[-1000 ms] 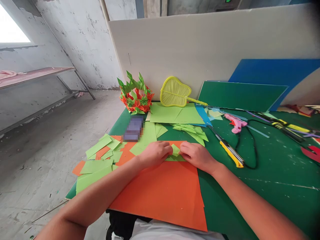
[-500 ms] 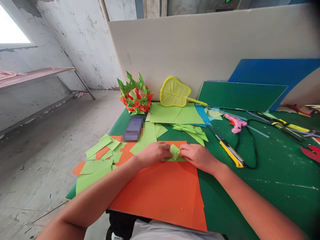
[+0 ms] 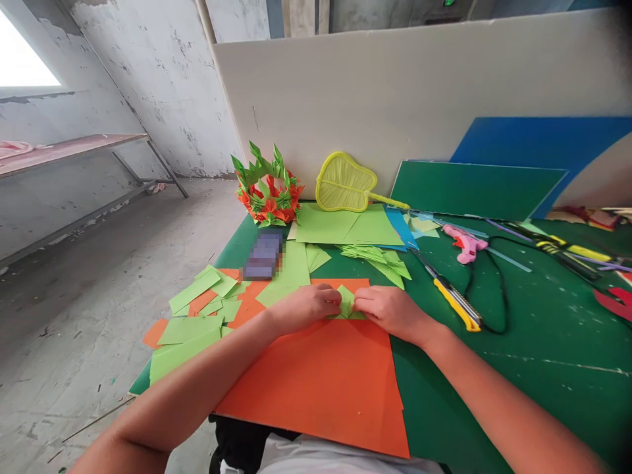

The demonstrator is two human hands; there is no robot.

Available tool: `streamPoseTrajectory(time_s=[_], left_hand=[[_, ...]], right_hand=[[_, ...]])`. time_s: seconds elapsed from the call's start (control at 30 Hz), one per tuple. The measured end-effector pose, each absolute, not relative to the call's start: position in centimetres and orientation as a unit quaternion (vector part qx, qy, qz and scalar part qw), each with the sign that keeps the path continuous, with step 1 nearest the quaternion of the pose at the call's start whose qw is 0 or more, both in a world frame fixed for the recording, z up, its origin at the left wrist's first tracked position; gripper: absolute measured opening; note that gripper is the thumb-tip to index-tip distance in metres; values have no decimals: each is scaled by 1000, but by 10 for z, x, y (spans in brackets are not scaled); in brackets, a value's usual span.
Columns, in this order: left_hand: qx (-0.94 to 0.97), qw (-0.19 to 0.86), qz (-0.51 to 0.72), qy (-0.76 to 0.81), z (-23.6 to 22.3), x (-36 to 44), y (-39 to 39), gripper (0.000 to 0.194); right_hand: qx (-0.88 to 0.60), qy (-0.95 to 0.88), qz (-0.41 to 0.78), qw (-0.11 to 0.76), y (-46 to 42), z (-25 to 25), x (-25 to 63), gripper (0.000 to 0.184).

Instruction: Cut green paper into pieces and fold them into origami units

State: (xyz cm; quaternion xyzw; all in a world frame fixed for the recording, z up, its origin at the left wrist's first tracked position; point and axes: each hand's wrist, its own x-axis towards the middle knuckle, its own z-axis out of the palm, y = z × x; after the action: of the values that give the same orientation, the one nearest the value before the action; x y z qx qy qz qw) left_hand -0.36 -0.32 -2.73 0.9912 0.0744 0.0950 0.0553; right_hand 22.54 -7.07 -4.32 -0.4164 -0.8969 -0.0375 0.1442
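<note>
A small piece of folded green paper (image 3: 347, 301) lies over the top edge of a large orange sheet (image 3: 320, 382). My left hand (image 3: 313, 305) is closed on the paper's left side, fingers curled. From the right, my right hand (image 3: 388, 308) pinches the other side. Both sets of fingertips hide the paper's edges. Just beyond my hands is a pile of folded green paper pieces (image 3: 382, 258). Cut green paper pieces (image 3: 197, 329) are scattered to the left, some over orange scraps.
A red-and-green folded-paper ring (image 3: 269, 187) stands at the back left beside a yellow fan (image 3: 345, 183). A blurred phone-like object (image 3: 263, 255) lies nearer. To the right are a yellow utility knife (image 3: 454, 301) and a pink glue gun (image 3: 464, 243) with a black cord.
My left fingers have shifted slightly to the right over the folded green paper, covering more of its left side. My right hand stays almost in place.
</note>
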Motion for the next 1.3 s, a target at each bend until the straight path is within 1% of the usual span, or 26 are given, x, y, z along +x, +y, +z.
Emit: streamPoseTrajectory(time_s=[0.17, 0.33, 0.47, 0.63, 0.73, 0.8, 0.9, 1.0, 1.07, 1.13, 1.23, 1.3], left_hand=[[993, 40, 78, 84, -26, 0, -7, 28], [991, -3, 19, 129, -21, 2, -21, 24], [984, -41, -26, 169, -19, 3, -33, 37], [969, -91, -102, 208, -16, 5, -47, 43], [959, -92, -136, 231, -12, 7, -55, 51], [956, -77, -146, 244, -8, 9, -59, 50], [954, -57, -131, 264, -1, 15, -56, 36], [950, -36, -125, 285, 8, 26, -42, 20], [948, -20, -117, 294, 13, 35, -27, 17], [954, -16, -64, 291, 14, 49, -10, 19], [977, -20, 70, 200, 9, 76, 16, 33], [986, -27, 103, 129, 2, 99, 30, 41]], right_hand=[[-425, -896, -31, 124, -72, -43, 227, 30], [-433, -894, -7, 116, -77, -39, 228, 32], [-456, -883, -12, 109, -78, -38, 223, 31], [-467, -880, -33, 80, -80, -36, 214, 32], [-481, -873, -10, 83, -85, -33, 211, 31], [-485, -870, 3, 85, -89, -32, 211, 28], [-488, -869, 0, 81, -94, -33, 211, 31], [-490, -867, -17, 85, -95, -40, 213, 26], [-493, -863, -34, 101, -94, -45, 215, 25], [-488, -864, -64, 111, -92, -50, 216, 26], [-479, -861, -118, 120, -89, -55, 217, 26], [-490, -852, -137, 126, -88, -57, 218, 27]])
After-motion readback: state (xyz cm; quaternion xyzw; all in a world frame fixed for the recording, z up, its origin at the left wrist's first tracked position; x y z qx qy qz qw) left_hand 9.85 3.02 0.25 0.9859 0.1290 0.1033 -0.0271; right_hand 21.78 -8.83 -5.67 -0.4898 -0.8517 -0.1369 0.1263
